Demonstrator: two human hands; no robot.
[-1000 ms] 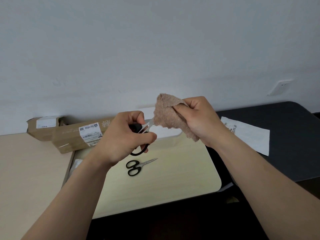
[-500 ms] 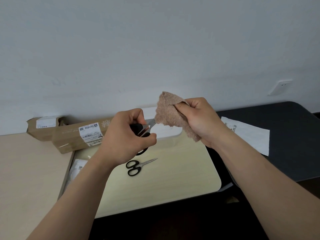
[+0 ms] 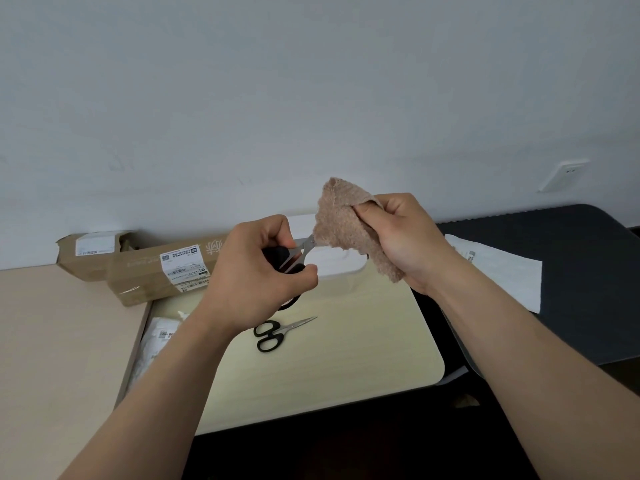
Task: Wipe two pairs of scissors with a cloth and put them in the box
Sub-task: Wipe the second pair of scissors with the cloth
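My left hand (image 3: 256, 275) grips the black handles of one pair of scissors (image 3: 300, 253), its steel blades aimed at two o'clock, tips hidden in the nubbly tan cloth (image 3: 343, 226) that my right hand (image 3: 405, 237) pinches in a bunch. At six o'clock below my left hand, the second pair (image 3: 273, 332) lies flat on the smooth pale board (image 3: 346, 368), with bare surface out to its rounded right edge. A long cardboard box (image 3: 156, 271) lies at nine o'clock.
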